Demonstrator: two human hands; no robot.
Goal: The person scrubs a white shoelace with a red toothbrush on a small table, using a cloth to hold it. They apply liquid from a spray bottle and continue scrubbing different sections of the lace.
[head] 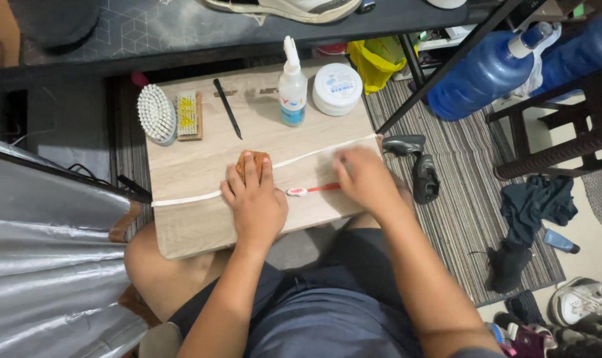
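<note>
Cluttered and cramped, the room holds a pale wood-grain board (201, 166) resting across the seated person's bare knees, with a dark shelf above it and a striped grey floor mat (460, 199) to the right.

On the board, the left hand (254, 202) lies palm down with its fingers held together, pressing a small brown cloth pad (251, 161) against a long white shoelace (181, 199) that runs slantwise across the board from its left edge to its upper right corner. Just to the right, the right hand (362, 178) is blurred; it seems curled over the end of a red-and-white toothbrush (311, 190), whose head points toward the left hand, but whether the fingers pinch the handle cannot be told. The toothbrush lies on the board just below the lace, between the two hands.

Farther up the board stand a clear spray bottle with a white nozzle and blue label (292, 93) and, beside it, a round white lidded tub (337, 88). To the left lie a thin black stick (228, 109), a small wooden brush with yellowish bristles (189, 115) and an oval brush with white bristles (157, 114).

Off the board to the right, a pair of dark sandals (417, 166) sits on the mat, and large blue water jugs (486, 76) lean by a dark stool (566, 126).
</note>
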